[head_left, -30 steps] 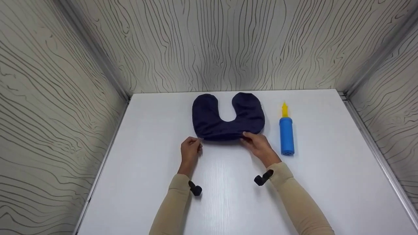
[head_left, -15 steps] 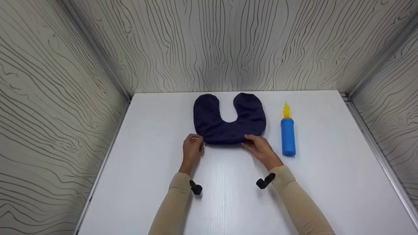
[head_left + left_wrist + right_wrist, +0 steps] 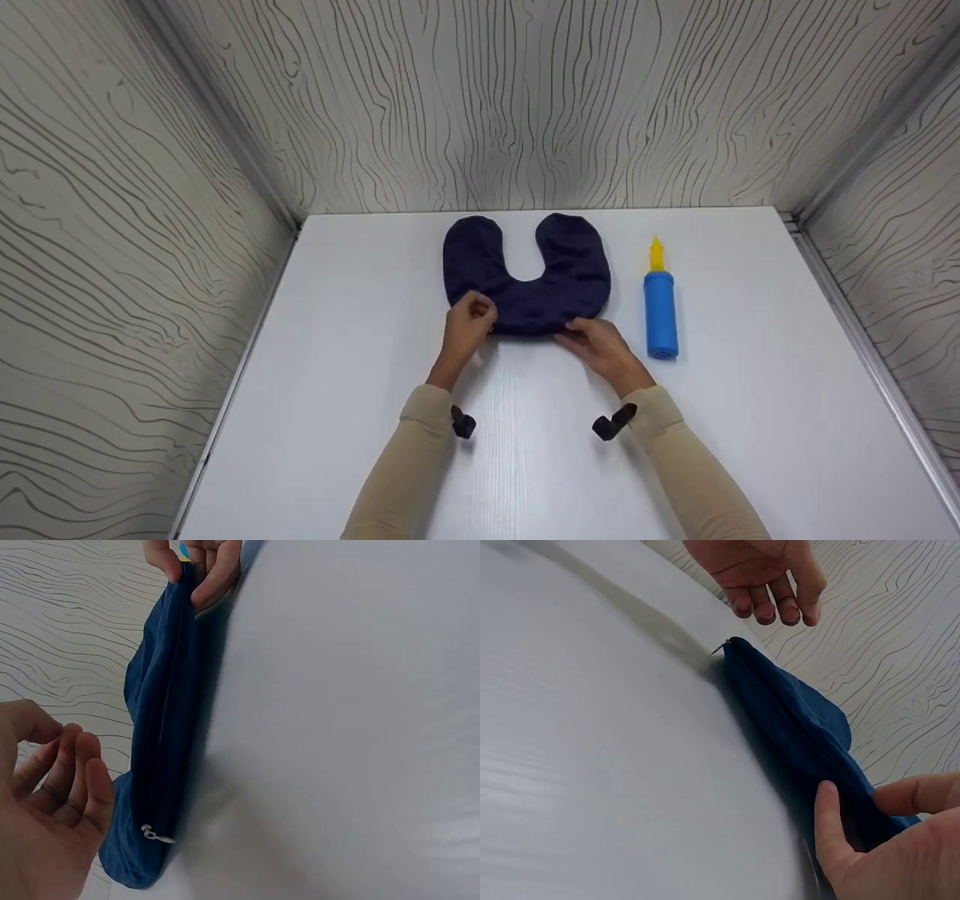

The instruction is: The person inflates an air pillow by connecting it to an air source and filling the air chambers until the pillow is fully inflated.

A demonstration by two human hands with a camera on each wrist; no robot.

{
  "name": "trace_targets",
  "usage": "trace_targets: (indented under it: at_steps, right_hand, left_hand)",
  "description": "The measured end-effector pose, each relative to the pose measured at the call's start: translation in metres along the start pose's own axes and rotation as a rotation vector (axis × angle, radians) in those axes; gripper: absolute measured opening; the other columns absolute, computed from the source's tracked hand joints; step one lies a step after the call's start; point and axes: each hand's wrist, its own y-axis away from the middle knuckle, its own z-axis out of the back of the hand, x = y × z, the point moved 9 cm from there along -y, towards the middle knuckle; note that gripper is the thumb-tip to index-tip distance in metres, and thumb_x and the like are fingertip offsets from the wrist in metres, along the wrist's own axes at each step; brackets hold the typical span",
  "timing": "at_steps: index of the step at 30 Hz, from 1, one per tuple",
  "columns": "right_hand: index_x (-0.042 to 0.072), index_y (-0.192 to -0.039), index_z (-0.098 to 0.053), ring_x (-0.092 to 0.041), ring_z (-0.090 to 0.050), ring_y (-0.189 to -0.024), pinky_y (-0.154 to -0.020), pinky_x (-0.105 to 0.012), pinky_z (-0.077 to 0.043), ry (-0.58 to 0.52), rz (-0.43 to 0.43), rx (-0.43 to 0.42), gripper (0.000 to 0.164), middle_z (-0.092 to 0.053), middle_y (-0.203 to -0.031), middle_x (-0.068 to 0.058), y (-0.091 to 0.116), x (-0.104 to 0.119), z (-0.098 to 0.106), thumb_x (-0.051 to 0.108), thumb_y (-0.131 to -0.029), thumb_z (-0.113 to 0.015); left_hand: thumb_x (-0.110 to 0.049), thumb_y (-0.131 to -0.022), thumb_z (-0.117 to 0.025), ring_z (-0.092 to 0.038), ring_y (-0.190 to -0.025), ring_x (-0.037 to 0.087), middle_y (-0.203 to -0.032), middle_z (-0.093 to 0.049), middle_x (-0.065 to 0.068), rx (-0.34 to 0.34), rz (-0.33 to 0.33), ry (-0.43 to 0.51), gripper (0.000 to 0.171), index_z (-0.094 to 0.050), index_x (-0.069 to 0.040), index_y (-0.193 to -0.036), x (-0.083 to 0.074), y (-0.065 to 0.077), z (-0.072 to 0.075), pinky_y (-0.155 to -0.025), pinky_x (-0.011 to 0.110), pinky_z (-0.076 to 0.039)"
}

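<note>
one dark blue pillow (image 3: 525,304), u-shaped: lies on the white table (image 3: 517,450), toward its far edge. points both rounded ends at the back wall (image 3: 517,105). presents the curved side to the near side, within reach of both hands.

zip (image 3: 163,712): runs left to right along the near edge of the curved side, and so sets the long axis for handling. carries the zip pull (image 3: 156,835) at the left end. open or closed along its length: cannot tell.

right hand (image 3: 602,349): pinches the near edge of the pillow right of its middle, between thumb and fingers. lies at the opposite end of the zip from the zip pull.

left hand (image 3: 466,326): hangs at the left part of the curved side, fingers loosely bent, thumb tip close to the fingertips, holding nothing. appears apart from the zip pull in the right wrist view. ranks as the nearer of the two to it.

governing relation, as judged: zip pull beside the left hand, right-hand pinch farther along the same line. gauge any left-hand reach from the zip pull, not from the middle of the pillow.

blue pump (image 3: 661,315): lies to the right of the pillow, untouched, yellow tip (image 3: 656,253) toward the back wall.
</note>
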Motion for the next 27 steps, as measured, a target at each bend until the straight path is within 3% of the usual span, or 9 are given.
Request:
trace_targets:
  at_steps: [4, 11, 18, 20, 24, 27]
  right_hand:
    - [-0.003, -0.12, -0.047, -0.021, -0.065, -0.103, -0.126, -0.047, -0.041, 0.017, -0.005, 0.001, 0.02, -0.049, -0.12, -0.013, 0.0, -0.002, 0.002, -0.011, -0.102, -0.051]
    - [-0.007, -0.143, -0.038, -0.02, -0.068, -0.103, -0.123, -0.045, -0.045, 0.055, -0.018, -0.007, 0.041, -0.049, -0.128, -0.015, 0.0, -0.004, 0.004, -0.005, -0.105, -0.053]
    - [-0.003, -0.119, -0.054, -0.019, -0.073, -0.098, -0.112, -0.041, -0.056, 0.073, -0.011, 0.004, 0.014, -0.066, -0.106, -0.011, -0.001, -0.004, 0.008, -0.003, -0.105, -0.057]
    - [-0.002, -0.116, -0.055, -0.019, -0.074, -0.097, -0.109, -0.04, -0.058, 0.07, -0.009, 0.008, 0.011, -0.068, -0.102, -0.01, -0.001, -0.004, 0.008, -0.003, -0.105, -0.057]
    - [-0.003, -0.117, -0.054, -0.02, -0.074, -0.097, -0.11, -0.041, -0.058, 0.057, -0.006, 0.013, 0.013, -0.069, -0.102, -0.011, -0.001, -0.005, 0.008, -0.004, -0.105, -0.057]
    - [-0.003, -0.12, -0.053, -0.02, -0.074, -0.098, -0.111, -0.041, -0.057, 0.053, -0.007, 0.012, 0.016, -0.067, -0.105, -0.012, -0.001, -0.005, 0.009, -0.004, -0.104, -0.057]
  left_hand:
    - [-0.01, -0.098, -0.067, -0.063, -0.08, 0.011, -0.094, -0.071, 0.005, 0.04, -0.041, -0.121, 0.006, -0.07, -0.008, -0.103, -0.009, -0.003, -0.009, -0.071, 0.025, -0.054]
    - [-0.008, -0.096, -0.068, -0.062, -0.083, 0.011, -0.095, -0.071, 0.003, 0.154, -0.116, -0.29, 0.009, -0.072, -0.009, -0.104, -0.019, -0.008, -0.028, -0.076, 0.026, -0.054]
    - [-0.008, -0.096, -0.07, -0.061, -0.095, 0.019, -0.103, -0.07, 0.007, 0.271, -0.255, -0.452, 0.013, -0.074, -0.006, -0.108, -0.027, -0.005, -0.047, -0.085, 0.035, -0.056]
    - [-0.013, -0.096, -0.071, -0.059, -0.097, 0.019, -0.104, -0.068, 0.006, 0.288, -0.305, -0.492, 0.013, -0.074, -0.007, -0.108, -0.019, -0.008, -0.052, -0.086, 0.036, -0.056]
    - [-0.015, -0.096, -0.074, -0.058, -0.105, 0.023, -0.111, -0.066, 0.007, 0.326, -0.297, -0.575, 0.018, -0.074, -0.007, -0.111, -0.013, -0.008, -0.057, -0.092, 0.039, -0.057]
    - [-0.013, -0.096, -0.076, -0.06, -0.112, 0.026, -0.118, -0.066, 0.009, 0.351, -0.239, -0.643, 0.023, -0.073, -0.006, -0.117, -0.014, -0.005, -0.059, -0.098, 0.041, -0.057]
